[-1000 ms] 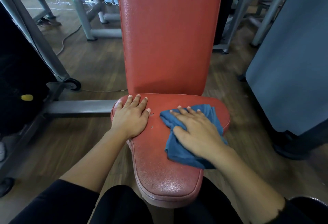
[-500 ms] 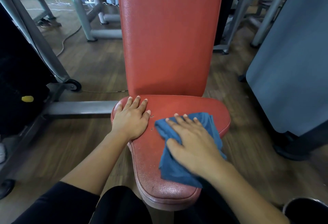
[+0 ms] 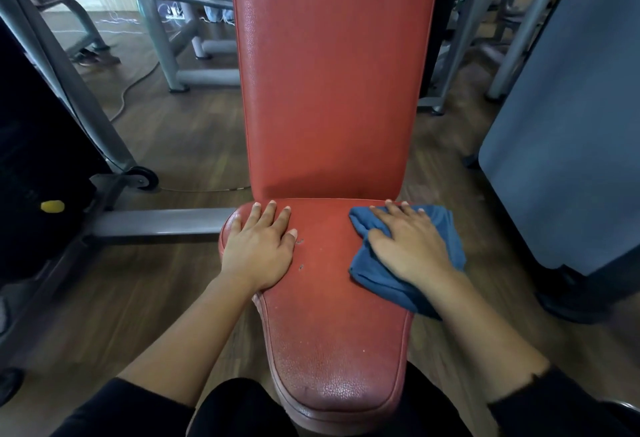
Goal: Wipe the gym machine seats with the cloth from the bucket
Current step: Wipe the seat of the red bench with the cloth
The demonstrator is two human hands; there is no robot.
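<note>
Compared with a moment ago, the right hand (image 3: pixel 412 249) has slid the blue cloth (image 3: pixel 375 282) from the middle of the seat (image 3: pixel 332 315) out to its far right corner, close to the backrest (image 3: pixel 329 90). Cloth's bunched under the palm, with a fold hanging off the seat's right edge. Fingers are spread fairly straight and pressing down, not really gripping, I'd guess to keep pressure on while it sweeps. Left hand (image 3: pixel 259 249) hasn't budged: flat and relaxed on the far left corner, holding nothing, probably bracing the person as they lean in. Near, narrow end of the seat looks like it's next.
</note>
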